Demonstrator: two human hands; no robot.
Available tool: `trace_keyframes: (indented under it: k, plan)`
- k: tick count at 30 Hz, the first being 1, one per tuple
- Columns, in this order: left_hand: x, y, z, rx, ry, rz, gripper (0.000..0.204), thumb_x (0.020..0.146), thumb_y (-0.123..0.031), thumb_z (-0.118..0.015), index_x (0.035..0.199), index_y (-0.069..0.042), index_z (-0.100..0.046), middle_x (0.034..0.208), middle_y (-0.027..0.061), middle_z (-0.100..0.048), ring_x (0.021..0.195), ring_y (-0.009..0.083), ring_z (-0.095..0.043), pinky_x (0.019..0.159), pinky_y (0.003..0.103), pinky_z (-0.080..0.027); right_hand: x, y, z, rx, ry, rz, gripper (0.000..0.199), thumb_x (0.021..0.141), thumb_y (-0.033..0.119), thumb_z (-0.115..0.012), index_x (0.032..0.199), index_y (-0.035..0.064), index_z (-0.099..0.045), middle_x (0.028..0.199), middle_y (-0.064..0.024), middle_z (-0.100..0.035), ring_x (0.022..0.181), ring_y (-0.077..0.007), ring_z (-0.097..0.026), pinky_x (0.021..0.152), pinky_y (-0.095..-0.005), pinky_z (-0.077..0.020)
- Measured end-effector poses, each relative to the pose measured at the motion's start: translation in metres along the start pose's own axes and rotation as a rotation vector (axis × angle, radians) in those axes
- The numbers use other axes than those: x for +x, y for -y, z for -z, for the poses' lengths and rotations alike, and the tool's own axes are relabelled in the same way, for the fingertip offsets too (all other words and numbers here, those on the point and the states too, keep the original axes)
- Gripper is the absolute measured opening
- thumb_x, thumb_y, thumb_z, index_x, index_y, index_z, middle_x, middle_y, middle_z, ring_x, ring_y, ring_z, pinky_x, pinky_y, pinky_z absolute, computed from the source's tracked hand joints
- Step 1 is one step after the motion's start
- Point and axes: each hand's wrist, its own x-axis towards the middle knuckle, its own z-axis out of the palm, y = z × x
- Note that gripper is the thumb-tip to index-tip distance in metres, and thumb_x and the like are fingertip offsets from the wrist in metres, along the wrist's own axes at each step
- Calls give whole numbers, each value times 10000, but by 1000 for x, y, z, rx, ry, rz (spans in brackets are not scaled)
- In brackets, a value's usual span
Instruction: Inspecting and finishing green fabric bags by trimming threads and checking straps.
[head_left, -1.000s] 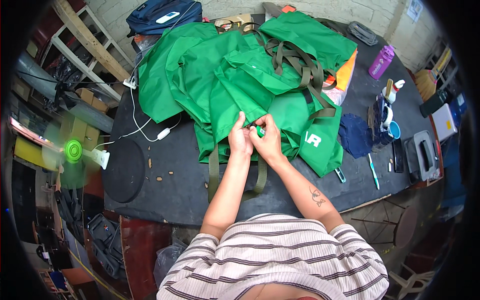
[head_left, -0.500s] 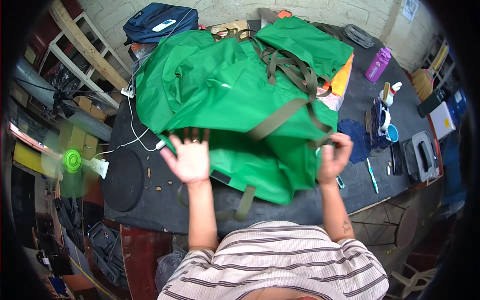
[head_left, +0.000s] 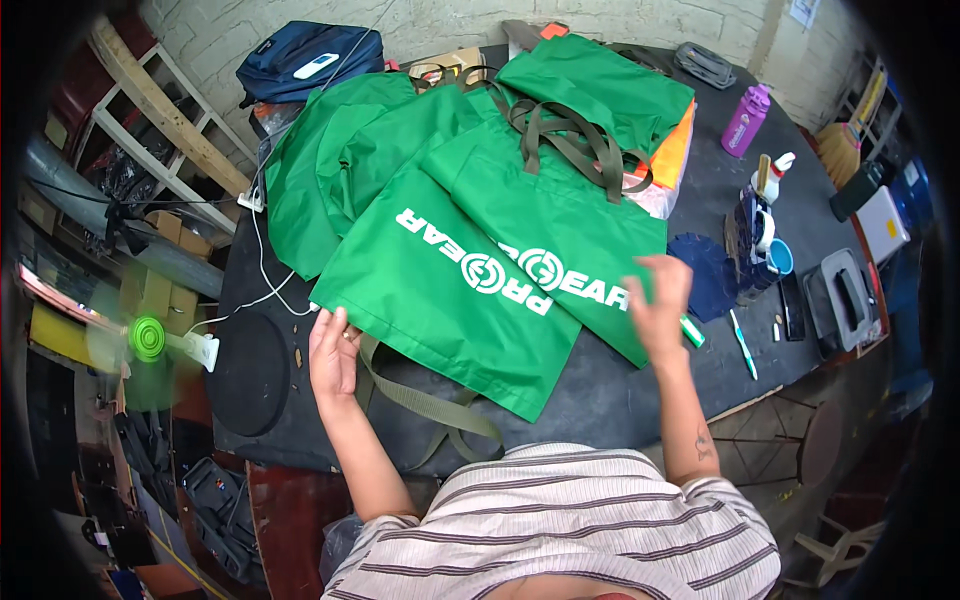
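Here your left hand rests, fingers spread, on the near-left corner of the green bag, lying flat on the table with its long axis running toward your right hand, loosely open at the far edge.

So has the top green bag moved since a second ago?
Yes. The top green bag now lies spread flat, logo up, its corner nearer the table's left edge.

Bare table edge near, green bags covering middle, clutter right
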Motion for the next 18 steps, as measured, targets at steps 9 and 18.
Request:
trace_keyframes:
  k: [9, 18]
  plan:
    - [-71, -33, 42, 139, -215, -235, 344, 858, -6, -589, 1191, 58, -526, 1059, 118, -636, 927, 181, -626, 824, 292, -495, 23, 12, -88, -278, 302, 212, 511, 741, 3, -571, 1156, 292, -643, 1336, -92, -480, 1279, -402, -360, 1040, -611, -280]
    - [-154, -85, 108, 1521, -924, 296, 347, 817, -205, -716, 1049, 38, -634, 961, 121, -679, 850, 237, -652, 725, 354, -520, 2, 47, -84, 158, 209, 172, 185, 810, 129, -639, 963, 25, -633, 1008, -157, -608, 904, -338, -583, 734, -404, -476]
